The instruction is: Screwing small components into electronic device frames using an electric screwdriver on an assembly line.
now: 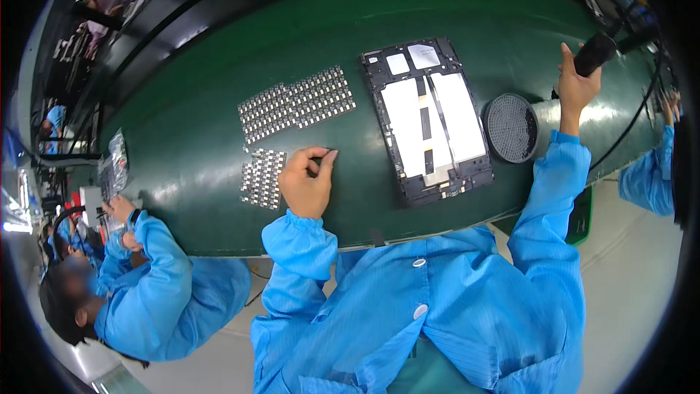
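Observation:
My left hand (pixel 305 188) hovers over the green bench, thumb and index finger pinched on a small dark piece too tiny to name. Left of it lies a small sheet of black-and-white chip-like parts (pixel 263 179), with a larger sheet of the same kind (pixel 295 103) behind. Out at the right, my right hand (pixel 578 90) is closed around a black cylindrical tool (pixel 596 55), its working end not clear. Between the hands lies an opened flat black device (pixel 467 179) with white panels inside. Beside its right edge sits a round dark perforated dish (pixel 512 128).
The green bench (pixel 197 175) curves across the view. At far left a co-worker in a blue smock (pixel 157 299) handles things near a clear plastic bag (pixel 117 164). Another person's blue sleeve (pixel 649 179) shows at far right, near a black cable (pixel 633 130).

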Tool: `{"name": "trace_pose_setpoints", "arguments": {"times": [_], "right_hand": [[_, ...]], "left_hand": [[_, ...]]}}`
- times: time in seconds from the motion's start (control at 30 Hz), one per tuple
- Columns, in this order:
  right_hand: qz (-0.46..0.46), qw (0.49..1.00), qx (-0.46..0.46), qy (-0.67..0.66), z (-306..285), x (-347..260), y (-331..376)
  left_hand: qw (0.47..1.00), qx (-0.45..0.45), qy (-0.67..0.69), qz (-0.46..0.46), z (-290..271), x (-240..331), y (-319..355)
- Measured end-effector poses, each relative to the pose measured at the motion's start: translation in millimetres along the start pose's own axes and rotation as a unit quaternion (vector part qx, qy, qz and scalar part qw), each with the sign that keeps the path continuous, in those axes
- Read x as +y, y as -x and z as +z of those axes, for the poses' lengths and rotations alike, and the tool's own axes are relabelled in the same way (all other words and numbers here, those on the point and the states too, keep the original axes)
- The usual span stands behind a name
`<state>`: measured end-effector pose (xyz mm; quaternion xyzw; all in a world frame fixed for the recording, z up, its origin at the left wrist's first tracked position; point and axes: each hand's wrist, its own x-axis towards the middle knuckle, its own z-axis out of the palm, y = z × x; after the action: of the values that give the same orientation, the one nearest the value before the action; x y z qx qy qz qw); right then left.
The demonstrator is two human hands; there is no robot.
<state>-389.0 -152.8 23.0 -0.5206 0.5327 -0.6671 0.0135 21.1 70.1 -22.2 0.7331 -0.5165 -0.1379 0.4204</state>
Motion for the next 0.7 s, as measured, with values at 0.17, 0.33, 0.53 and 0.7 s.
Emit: {"name": "trace_pose_setpoints", "arguments": {"times": [0.17, 0.33, 0.53, 0.7], "right_hand": [[-0.005, 0.998, 0.015, 0.059, -9, 2, -7], [0.016, 1.000, -0.006, 0.006, -6, 8, -5], [0.029, 0.998, -0.048, 0.033, -13, 2, -7], [-0.016, 0.984, -0.057, -0.167, -2, 4, -8]], "left_hand": [[0.995, -0.024, 0.071, 0.069, 5, 9, -3], [0.993, -0.049, 0.034, 0.103, -1, 2, 1], [0.996, -0.034, 0.013, 0.087, 6, 7, -1], [0.999, 0.039, 0.030, 0.012, 9, -4, 1]]}}
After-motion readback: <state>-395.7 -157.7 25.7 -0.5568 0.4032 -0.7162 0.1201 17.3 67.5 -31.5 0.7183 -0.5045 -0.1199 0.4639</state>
